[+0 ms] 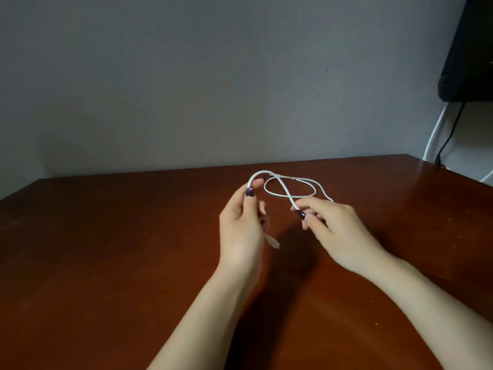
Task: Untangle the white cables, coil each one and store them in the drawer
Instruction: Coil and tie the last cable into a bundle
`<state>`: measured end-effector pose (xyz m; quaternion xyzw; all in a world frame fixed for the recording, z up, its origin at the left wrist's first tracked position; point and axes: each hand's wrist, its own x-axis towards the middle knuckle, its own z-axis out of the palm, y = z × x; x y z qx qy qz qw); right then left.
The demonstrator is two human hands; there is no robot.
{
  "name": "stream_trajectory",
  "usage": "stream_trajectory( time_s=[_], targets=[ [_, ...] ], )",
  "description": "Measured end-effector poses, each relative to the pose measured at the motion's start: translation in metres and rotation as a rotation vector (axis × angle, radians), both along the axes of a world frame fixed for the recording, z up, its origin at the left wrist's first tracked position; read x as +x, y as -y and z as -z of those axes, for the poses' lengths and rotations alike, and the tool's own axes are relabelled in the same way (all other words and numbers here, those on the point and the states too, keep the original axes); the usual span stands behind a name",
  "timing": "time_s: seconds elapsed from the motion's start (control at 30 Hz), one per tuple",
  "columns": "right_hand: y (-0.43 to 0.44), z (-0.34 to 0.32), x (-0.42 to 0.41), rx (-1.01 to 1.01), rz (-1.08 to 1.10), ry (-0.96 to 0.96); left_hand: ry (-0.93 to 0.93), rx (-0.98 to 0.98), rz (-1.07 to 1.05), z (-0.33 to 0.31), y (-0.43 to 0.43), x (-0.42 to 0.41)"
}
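Seen from the head camera, both hands are raised over the brown bench (106,249), with a white cable (264,172) strung between them. The left hand (241,225) pinches it between thumb and forefinger, its other fingers curled in, and the plug (274,243) dangles below the palm. The right hand (338,228) pinches the same cable further along with its fingertips. Between the two grips the cable arches up, and the rest loops round beyond the hands, low over the bench near the grey wall (186,76). A black box (469,49) hangs top right, with wires (434,129) trailing under it.
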<state>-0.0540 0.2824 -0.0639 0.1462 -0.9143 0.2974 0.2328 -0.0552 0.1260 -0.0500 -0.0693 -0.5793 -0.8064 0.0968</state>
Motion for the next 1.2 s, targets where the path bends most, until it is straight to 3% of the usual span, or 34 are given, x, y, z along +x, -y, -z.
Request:
stream_trajectory(
  time_s=[0.07,0.17,0.37,0.47,0.6,0.73,0.83,0.97,1.2],
  targets=[
    [0.012,-0.002,0.008,-0.035,-0.068,-0.104,0.059,0.098,0.007,-0.003,0.005,-0.001],
    [0.026,-0.005,0.018,-0.054,-0.136,-0.203,0.118,0.049,-0.028,-0.005,0.006,0.0],
    [0.03,0.001,0.017,-0.012,-0.042,-0.207,0.2,0.108,0.123,-0.004,-0.008,0.011],
    [0.024,0.002,0.013,-0.055,0.054,-0.181,0.148,0.06,0.131,-0.003,-0.008,0.01],
    [0.019,0.002,0.007,-0.118,0.117,-0.163,0.031,-0.149,0.154,0.005,-0.013,0.01],
    [0.015,0.001,0.004,-0.228,0.152,-0.173,-0.114,-0.257,0.004,0.005,-0.017,0.015],
    [0.017,0.001,0.006,-0.257,0.104,-0.152,-0.051,-0.081,-0.062,0.002,-0.014,0.016],
    [0.029,0.004,0.013,-0.181,-0.038,-0.134,0.12,0.225,0.017,-0.001,-0.013,0.018],
    [0.033,0.005,0.016,-0.174,-0.105,-0.106,0.148,0.199,-0.09,0.0,-0.006,0.012]
  ],
)
